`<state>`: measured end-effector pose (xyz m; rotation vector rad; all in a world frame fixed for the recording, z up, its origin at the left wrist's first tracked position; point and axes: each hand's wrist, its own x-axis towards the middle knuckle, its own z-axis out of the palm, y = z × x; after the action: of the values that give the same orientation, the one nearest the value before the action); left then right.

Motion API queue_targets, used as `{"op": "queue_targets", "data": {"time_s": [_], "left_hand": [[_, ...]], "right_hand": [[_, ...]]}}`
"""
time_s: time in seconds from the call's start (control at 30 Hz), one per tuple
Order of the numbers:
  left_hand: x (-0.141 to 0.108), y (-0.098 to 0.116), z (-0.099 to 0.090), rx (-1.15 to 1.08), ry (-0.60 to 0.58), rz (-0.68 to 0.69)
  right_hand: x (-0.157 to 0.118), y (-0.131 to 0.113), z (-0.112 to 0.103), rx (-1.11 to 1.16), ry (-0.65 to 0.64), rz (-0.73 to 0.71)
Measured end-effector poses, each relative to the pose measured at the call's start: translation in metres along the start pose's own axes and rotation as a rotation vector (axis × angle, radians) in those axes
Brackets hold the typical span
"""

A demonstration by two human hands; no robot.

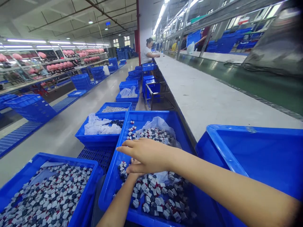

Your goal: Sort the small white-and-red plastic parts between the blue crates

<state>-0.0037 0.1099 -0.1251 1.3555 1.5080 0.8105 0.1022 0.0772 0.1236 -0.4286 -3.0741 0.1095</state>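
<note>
Entered from left to right: at the far left we had racks of pink goods (59, 64) along the wall, and stacks of blue crates (33, 107) on the floor. Nearest us on the left stood a blue bin (90, 189) filled level with small grey, white and red parts (49, 195). Beyond it sat a bin with crumpled white plastic bags (99, 126). In the middle was the bin being worked, the centre bin (111, 186), lined with a clear bag (158, 123) and holding loose small parts (161, 195) in two heaps, near and far. Our left hand (132, 168) came up from below into these parts, mostly hidden, so we could not tell what it gripped. Our right hand (144, 154) lay across above it, fingers stretched flat and holding nothing. To the right stood an empty-looking blue bin (236, 154), and behind it the long grey bench (201, 94) beside a green conveyor (260, 85). A seated person (148, 52) worked far down the line. We judged the handling unfinished, with many parts still in the centre bin.
</note>
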Motion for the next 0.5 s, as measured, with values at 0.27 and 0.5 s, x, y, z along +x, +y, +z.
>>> {"op": "queue_targets", "data": {"time_s": [0.27, 0.5], "left_hand": [[-0.013, -0.024, 0.004, 0.267, -0.039, -0.066], [-0.015, -0.016, -0.007, -0.131, -0.017, -0.076]], "right_hand": [[-0.003, 0.009, -0.005, -0.049, 0.042, 0.046], [-0.004, -0.001, -0.004, -0.03, -0.011, 0.028]]}}
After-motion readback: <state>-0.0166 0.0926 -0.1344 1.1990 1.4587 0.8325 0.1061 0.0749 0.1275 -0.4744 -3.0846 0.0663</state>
